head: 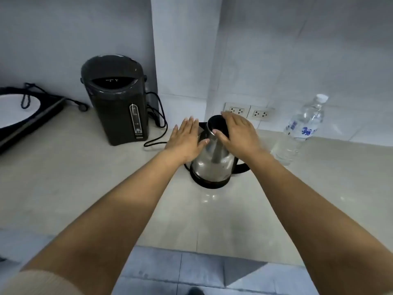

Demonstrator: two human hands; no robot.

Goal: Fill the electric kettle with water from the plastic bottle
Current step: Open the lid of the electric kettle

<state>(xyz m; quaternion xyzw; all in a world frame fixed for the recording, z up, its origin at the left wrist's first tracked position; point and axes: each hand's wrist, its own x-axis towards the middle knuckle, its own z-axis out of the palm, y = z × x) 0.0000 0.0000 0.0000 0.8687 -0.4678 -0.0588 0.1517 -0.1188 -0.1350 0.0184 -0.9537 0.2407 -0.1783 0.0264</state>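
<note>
A stainless steel electric kettle [209, 165] stands on its black base [210, 184] in the middle of the counter, handle pointing right. My left hand [186, 138] lies flat against the kettle's upper left side, fingers straight and thumb on the steel. My right hand [238, 133] is curled over the kettle's dark round top, thumb on the front rim and fingers over the back. I cannot tell whether the lid is up or down. A clear plastic water bottle [297, 133] with a white cap stands upright to the right of the kettle, apart from both hands.
A dark thermo pot [117, 103] stands at the back left, its black cord [158, 133] trailing toward the kettle. A black cooktop with a white disc [21, 116] sits at the far left. Wall sockets [248, 112] are behind the kettle. The counter's front edge [191, 248] is near me.
</note>
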